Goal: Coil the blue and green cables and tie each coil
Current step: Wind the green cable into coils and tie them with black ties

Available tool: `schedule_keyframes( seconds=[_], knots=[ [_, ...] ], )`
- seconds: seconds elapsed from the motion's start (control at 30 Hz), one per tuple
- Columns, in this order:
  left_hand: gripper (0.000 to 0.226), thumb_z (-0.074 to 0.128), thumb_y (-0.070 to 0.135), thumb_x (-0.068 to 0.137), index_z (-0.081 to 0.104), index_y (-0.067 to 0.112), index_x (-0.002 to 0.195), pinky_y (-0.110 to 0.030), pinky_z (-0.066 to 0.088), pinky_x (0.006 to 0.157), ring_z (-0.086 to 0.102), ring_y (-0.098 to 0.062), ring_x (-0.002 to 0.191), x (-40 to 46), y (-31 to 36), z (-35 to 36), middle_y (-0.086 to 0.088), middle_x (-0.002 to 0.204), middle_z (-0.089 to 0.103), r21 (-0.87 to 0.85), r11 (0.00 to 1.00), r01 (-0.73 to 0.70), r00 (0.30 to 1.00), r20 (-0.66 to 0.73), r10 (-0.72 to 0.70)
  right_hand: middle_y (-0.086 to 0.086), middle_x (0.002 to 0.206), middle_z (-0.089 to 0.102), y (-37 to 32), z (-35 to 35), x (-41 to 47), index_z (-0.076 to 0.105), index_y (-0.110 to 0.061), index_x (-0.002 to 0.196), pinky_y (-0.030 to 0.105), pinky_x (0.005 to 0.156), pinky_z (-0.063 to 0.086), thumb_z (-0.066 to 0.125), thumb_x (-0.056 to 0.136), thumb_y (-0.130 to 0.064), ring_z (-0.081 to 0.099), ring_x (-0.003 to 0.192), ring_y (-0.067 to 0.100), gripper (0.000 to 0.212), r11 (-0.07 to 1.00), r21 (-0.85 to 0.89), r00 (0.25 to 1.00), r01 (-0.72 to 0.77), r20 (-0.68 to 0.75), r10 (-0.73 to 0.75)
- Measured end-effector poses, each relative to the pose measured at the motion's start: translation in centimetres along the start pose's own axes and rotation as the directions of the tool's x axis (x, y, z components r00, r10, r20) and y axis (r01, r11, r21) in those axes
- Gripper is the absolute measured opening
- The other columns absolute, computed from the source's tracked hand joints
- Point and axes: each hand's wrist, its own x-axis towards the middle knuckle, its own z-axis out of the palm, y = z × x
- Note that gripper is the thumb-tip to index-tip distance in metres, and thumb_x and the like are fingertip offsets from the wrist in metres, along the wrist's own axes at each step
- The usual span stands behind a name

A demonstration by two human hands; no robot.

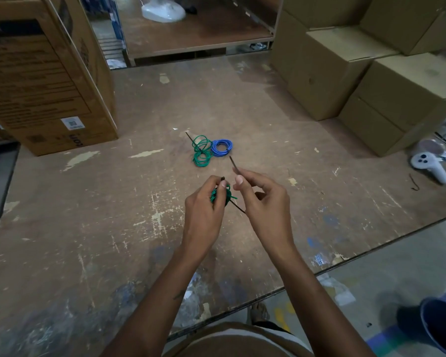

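Two cable coils (213, 150) lie touching on the table (113, 215), between boxes (371, 81).

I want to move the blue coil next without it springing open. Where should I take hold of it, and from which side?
Pinch across the bundled strands of the blue coil at its right rim, coming from above and the right. It lies flat on the table, and its left edge sits against the loose green coil, so that side is probably awkward.
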Motion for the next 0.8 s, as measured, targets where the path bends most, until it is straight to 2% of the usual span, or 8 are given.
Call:
schedule_keyframes(
  seconds=[0.1, 0.17, 0.27, 0.3, 0.5, 0.63, 0.8],
  knots=[
    [0.019, 0.052, 0.029, 0.111, 0.068, 0.022, 0.102, -0.024, 0.047, 0.064, 0.063, -0.012, 0.07, 0.2, 0.5, -0.4, 0.008, 0.077, 0.068, -0.013, 1.0, -0.013, 1.0, -0.018, 0.012, -0.017, 0.101, 0.08, -0.1, -0.1, -0.1, 0.077, -0.032, 0.127, 0.039, 0.061, 0.059, 0.067, 0.104, -0.023, 0.067, 0.062, 0.006, 0.026, 0.999, -0.044, 1.0, 0.017, 0.019, -0.016],
    [0.018, 0.054, 0.027, 0.11, 0.07, 0.023, 0.103, -0.017, 0.043, 0.063, 0.063, -0.009, 0.071, 0.3, 0.8, -0.6, 0.011, 0.077, 0.068, -0.027, 0.999, -0.017, 1.0, -0.017, 0.016, -0.021, 0.099, 0.08, -0.3, 0.0, -0.3, 0.077, -0.035, 0.127, 0.037, 0.059, 0.06, 0.067, 0.104, -0.025, 0.066, 0.054, 0.012, 0.027, 0.996, -0.08, 0.998, 0.044, 0.036, -0.041],
    [0.015, 0.056, 0.026, 0.109, 0.07, 0.024, 0.104, -0.027, 0.048, 0.064, 0.065, -0.012, 0.069, 0.1, 1.2, -0.6, 0.007, 0.076, 0.069, -0.06, 0.998, -0.012, 1.0, -0.023, 0.011, -0.015, 0.098, 0.078, -0.4, 0.3, -0.4, 0.08, -0.03, 0.121, 0.011, 0.064, 0.048, 0.07, 0.102, -0.025, 0.069, 0.073, 0.0, 0.022, 0.98, -0.161, 0.993, 0.117, 0.016, -0.116],
    [0.014, 0.056, 0.026, 0.108, 0.07, 0.025, 0.105, -0.03, 0.05, 0.066, 0.066, -0.014, 0.07, 0.1, 1.2, -0.5, 0.007, 0.077, 0.07, -0.073, 0.997, -0.011, 1.0, -0.025, 0.009, -0.013, 0.097, 0.076, -0.5, 0.4, -0.4, 0.082, -0.029, 0.117, 0.008, 0.065, 0.044, 0.071, 0.101, -0.025, 0.066, 0.077, -0.003, 0.019, 0.974, -0.183, 0.991, 0.132, 0.0, -0.134],
    [0.013, 0.059, 0.024, 0.107, 0.072, 0.025, 0.109, -0.029, 0.052, 0.072, 0.07, -0.012, 0.078, -0.1, 1.6, -0.8, 0.007, 0.085, 0.075, -0.114, 0.993, 0.003, 0.998, -0.054, -0.009, -0.017, 0.083, 0.058, -0.6, 0.6, -0.6, 0.081, -0.028, 0.12, 0.006, 0.063, 0.039, 0.072, 0.1, -0.019, 0.06, 0.074, -0.005, 0.023, 0.949, -0.257, 0.98, 0.18, -0.034, -0.195],
    [0.014, 0.058, 0.026, 0.108, 0.071, 0.024, 0.108, -0.034, 0.054, 0.071, 0.069, -0.011, 0.077, -0.1, 1.4, -0.8, 0.007, 0.084, 0.074, -0.134, 0.99, 0.036, 0.998, -0.039, -0.042, -0.015, 0.093, 0.07, -0.4, 1.0, -0.7, 0.082, -0.033, 0.112, 0.006, 0.074, 0.041, 0.074, 0.098, -0.02, 0.067, 0.091, 0.0, 0.021, 0.943, -0.275, 0.979, 0.186, -0.034, -0.203],
    [0.013, 0.057, 0.027, 0.108, 0.071, 0.026, 0.107, -0.034, 0.056, 0.07, 0.068, -0.005, 0.075, -0.5, 1.5, -0.5, 0.011, 0.083, 0.073, -0.133, 0.99, 0.043, 0.999, -0.027, -0.047, -0.013, 0.091, 0.07, -0.3, 1.1, -0.7, 0.084, -0.032, 0.103, 0.009, 0.074, 0.043, 0.081, 0.093, -0.028, 0.068, 0.092, 0.004, 0.011, 0.945, -0.282, 0.974, 0.167, -0.1, -0.203]
  ],
)
